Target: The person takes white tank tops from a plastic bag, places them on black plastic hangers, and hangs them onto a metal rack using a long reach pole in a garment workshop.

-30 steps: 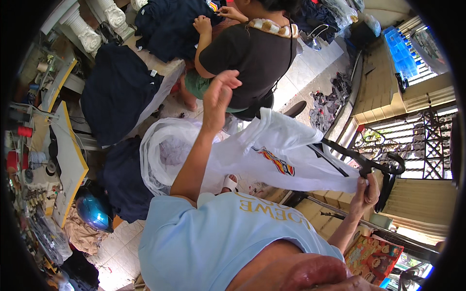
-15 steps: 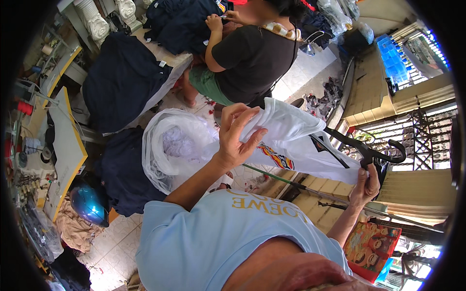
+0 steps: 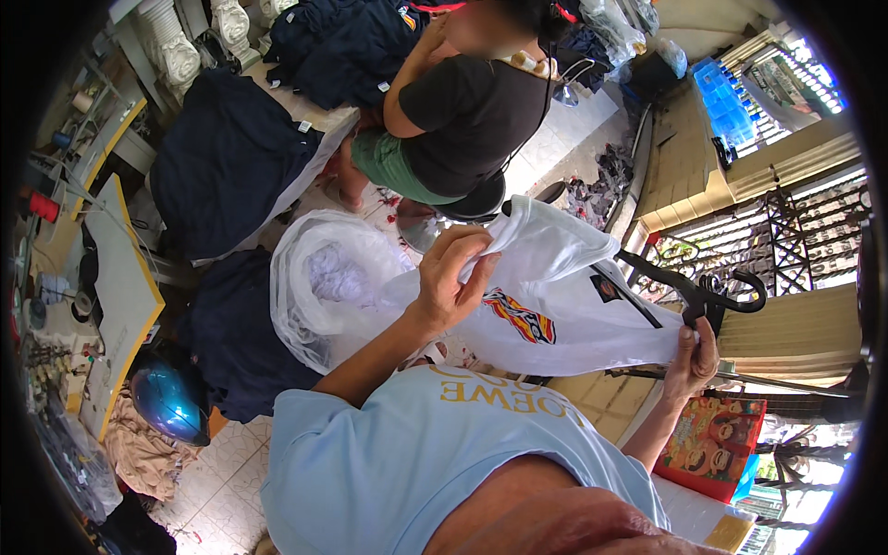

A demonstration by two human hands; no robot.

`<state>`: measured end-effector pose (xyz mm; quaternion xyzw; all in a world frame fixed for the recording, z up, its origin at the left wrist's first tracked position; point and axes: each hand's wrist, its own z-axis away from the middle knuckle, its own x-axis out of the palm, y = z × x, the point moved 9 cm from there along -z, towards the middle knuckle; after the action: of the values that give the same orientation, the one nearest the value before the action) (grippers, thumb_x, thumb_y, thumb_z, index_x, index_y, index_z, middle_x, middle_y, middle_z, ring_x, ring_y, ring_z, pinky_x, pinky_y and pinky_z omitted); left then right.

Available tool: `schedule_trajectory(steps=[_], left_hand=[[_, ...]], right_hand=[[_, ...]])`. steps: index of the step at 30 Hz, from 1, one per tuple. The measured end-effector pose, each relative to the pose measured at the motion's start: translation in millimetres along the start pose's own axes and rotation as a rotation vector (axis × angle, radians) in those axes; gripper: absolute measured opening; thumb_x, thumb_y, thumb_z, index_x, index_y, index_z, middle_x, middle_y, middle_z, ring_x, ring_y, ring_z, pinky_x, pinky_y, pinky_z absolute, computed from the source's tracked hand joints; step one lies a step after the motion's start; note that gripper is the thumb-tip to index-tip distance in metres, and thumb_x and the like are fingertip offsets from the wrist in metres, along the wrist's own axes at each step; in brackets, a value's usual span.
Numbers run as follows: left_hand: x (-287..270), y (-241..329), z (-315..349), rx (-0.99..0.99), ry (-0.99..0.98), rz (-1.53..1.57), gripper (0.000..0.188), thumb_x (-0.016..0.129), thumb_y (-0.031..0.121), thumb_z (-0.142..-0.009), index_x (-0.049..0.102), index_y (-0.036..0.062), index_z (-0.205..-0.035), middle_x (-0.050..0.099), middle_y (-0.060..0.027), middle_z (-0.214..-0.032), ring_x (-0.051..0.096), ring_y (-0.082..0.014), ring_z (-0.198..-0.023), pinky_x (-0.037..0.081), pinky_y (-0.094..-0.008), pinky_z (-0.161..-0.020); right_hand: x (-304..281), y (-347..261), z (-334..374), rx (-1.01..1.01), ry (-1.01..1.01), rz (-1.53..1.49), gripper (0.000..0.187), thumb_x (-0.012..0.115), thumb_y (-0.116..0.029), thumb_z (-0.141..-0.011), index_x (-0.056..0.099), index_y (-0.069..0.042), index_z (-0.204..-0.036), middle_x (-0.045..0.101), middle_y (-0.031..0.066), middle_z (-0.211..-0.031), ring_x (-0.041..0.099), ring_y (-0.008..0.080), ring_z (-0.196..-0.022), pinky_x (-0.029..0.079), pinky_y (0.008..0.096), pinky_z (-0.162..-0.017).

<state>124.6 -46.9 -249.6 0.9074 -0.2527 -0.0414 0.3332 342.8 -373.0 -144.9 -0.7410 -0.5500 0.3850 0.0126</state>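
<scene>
A white shirt (image 3: 564, 314) with a red, yellow and black print stretches between my hands, hanging partly on a black plastic hanger (image 3: 680, 289) whose hook points right. At the shirt's left edge, my left hand (image 3: 449, 282) is closed, pinching the fabric between thumb and fingers. My right hand (image 3: 692, 361) is closed on the shirt's edge just below the base of the hook; whether it also grips the hanger I cannot tell. Left of the shirt stands a large clear plastic bag (image 3: 301, 287) with crumpled white cloth (image 3: 342, 276) inside, close to my left forearm.
Ahead, a co-worker in a black top (image 3: 481, 116) sits beside a table piled with dark garments (image 3: 338, 51). More dark cloth (image 3: 227, 166) lies at the left, near yellow-edged worktables (image 3: 120, 296) and a blue helmet (image 3: 168, 398). A red printed bag (image 3: 708, 444) is at the right.
The shirt's lower side has spread downward, showing more of its print. My hands keep their holds. The co-worker's hand has risen from the dark garments toward the head.
</scene>
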Motion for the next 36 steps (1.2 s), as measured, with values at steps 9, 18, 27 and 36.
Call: schedule_trajectory(steps=[9, 18, 27, 36], left_hand=[[60.1, -54.2, 63.3, -0.290, -0.952, -0.187, 0.030, 0.065, 0.033, -0.087, 0.066, 0.0036, -0.086, 0.062, -0.0074, -0.073, 0.058, -0.0238, -0.066, 0.040, -0.0369, -0.070], [48.2, -93.8, 105.4, -0.191, -1.160, -0.534, 0.029, 0.070, 0.036, -0.079, 0.067, 0.0076, -0.077, 0.063, -0.0031, -0.096, 0.056, -0.0257, -0.093, 0.039, -0.0413, -0.078], [17.1, -95.6, 76.2, -0.239, -0.884, -0.342, 0.017, 0.072, 0.016, -0.078, 0.065, 0.0068, -0.091, 0.056, -0.0090, -0.096, 0.058, -0.0293, -0.088, 0.047, -0.0389, -0.076], [-7.7, -51.8, 5.9, -0.126, -0.380, -0.220, 0.027, 0.075, 0.012, -0.075, 0.064, 0.0056, -0.098, 0.057, -0.0100, -0.092, 0.057, -0.0283, -0.089, 0.046, -0.0379, -0.074]], right_hand=[[-28.0, 23.4, -10.0, 0.030, 0.081, -0.011, 0.024, 0.066, -0.006, -0.087, 0.066, 0.004, -0.108, 0.069, 0.0105, -0.093, 0.059, 0.0140, -0.080, 0.047, 0.0276, -0.073], [-35.4, 52.2, -14.1, -0.009, 0.090, 0.052, 0.024, 0.067, -0.006, -0.087, 0.066, 0.005, -0.108, 0.068, 0.0082, -0.091, 0.056, 0.0121, -0.075, 0.045, 0.0260, -0.068], [-42.8, 30.5, -2.1, 0.088, 0.116, 0.097, 0.025, 0.066, -0.008, -0.088, 0.065, 0.004, -0.109, 0.068, 0.0069, -0.091, 0.057, 0.0106, -0.077, 0.045, 0.0246, -0.072], [-44.0, -5.8, 21.4, 0.099, 0.098, 0.189, 0.026, 0.066, -0.009, -0.090, 0.065, 0.004, -0.112, 0.065, 0.0022, -0.091, 0.054, 0.0076, -0.080, 0.045, 0.0217, -0.074]])
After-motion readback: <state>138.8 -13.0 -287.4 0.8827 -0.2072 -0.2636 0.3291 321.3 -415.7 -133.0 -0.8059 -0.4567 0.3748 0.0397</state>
